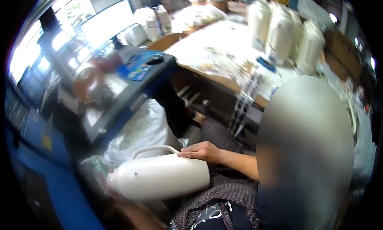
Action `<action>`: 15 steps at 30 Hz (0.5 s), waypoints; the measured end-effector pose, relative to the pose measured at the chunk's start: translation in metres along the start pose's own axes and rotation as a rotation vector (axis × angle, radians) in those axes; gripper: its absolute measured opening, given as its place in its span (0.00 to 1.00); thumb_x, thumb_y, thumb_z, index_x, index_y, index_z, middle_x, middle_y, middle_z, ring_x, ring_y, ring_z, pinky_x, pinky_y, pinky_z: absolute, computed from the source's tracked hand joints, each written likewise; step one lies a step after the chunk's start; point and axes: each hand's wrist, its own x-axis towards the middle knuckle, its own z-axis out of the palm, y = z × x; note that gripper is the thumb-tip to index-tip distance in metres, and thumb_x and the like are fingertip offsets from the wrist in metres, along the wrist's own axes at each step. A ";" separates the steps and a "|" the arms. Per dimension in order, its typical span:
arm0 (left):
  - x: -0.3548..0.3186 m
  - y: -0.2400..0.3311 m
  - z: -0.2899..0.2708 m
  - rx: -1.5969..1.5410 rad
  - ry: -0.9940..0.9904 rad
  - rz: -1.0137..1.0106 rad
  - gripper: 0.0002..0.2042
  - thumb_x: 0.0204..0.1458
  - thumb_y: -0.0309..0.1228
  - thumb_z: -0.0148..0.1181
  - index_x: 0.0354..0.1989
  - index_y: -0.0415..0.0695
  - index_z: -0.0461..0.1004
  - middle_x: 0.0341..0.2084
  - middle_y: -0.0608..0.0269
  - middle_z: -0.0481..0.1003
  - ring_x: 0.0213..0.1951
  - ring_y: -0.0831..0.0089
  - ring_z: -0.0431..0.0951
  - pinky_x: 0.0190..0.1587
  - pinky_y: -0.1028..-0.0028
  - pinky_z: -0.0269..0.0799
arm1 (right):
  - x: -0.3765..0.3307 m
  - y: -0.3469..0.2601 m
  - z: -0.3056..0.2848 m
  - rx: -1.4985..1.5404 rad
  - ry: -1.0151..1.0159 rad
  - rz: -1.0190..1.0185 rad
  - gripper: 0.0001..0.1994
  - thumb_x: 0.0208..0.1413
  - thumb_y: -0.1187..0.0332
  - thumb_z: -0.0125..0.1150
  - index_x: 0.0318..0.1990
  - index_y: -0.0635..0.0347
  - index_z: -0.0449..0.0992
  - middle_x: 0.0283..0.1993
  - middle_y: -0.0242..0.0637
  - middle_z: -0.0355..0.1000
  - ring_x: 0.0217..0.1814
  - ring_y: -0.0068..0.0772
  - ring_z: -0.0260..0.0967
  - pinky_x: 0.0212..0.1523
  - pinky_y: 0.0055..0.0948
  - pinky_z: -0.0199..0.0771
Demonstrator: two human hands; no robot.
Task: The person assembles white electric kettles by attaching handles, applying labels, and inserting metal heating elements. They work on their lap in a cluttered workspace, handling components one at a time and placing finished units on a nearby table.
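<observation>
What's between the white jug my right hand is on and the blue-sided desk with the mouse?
In the head view, a crumpled white plastic bag fills most of the stretch between the white jug and the blue-sided desk.

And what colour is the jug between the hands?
The jug is off-white, handle included, best seen in the head view.

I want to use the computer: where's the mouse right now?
In the head view, upper left of centre, the black mouse lies on the blue mat, below and right of the bright monitor.
</observation>
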 end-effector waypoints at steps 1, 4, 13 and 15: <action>0.004 0.006 0.009 -0.475 0.012 -0.262 0.35 0.59 0.51 0.52 0.69 0.45 0.51 0.59 0.47 0.66 0.56 0.56 0.71 0.58 0.58 0.70 | -0.018 -0.003 0.000 -0.006 0.012 0.061 0.21 0.55 0.67 0.57 0.58 0.43 0.73 0.44 0.31 0.78 0.39 0.33 0.79 0.38 0.27 0.80; 0.007 -0.030 0.024 -0.246 0.012 -0.553 0.29 0.60 0.48 0.48 0.64 0.42 0.59 0.58 0.50 0.67 0.54 0.58 0.71 0.55 0.60 0.70 | -0.076 0.000 -0.003 -0.100 -0.190 0.291 0.25 0.56 0.67 0.53 0.63 0.40 0.67 0.50 0.34 0.75 0.37 0.36 0.77 0.34 0.31 0.78; 0.034 0.043 0.078 0.332 -0.246 -0.322 0.31 0.64 0.52 0.41 0.58 0.33 0.69 0.54 0.51 0.72 0.53 0.61 0.73 0.56 0.64 0.67 | -0.346 -0.122 -0.224 -0.502 0.903 1.346 0.11 0.57 0.64 0.62 0.43 0.59 0.72 0.41 0.38 0.77 0.39 0.32 0.76 0.41 0.33 0.76; 0.048 0.052 0.107 0.341 -0.278 -0.344 0.32 0.63 0.54 0.41 0.57 0.33 0.70 0.52 0.52 0.73 0.51 0.63 0.74 0.53 0.65 0.69 | -0.429 -0.170 -0.266 -1.033 0.917 1.559 0.14 0.57 0.61 0.61 0.46 0.59 0.71 0.43 0.43 0.75 0.40 0.37 0.75 0.42 0.34 0.74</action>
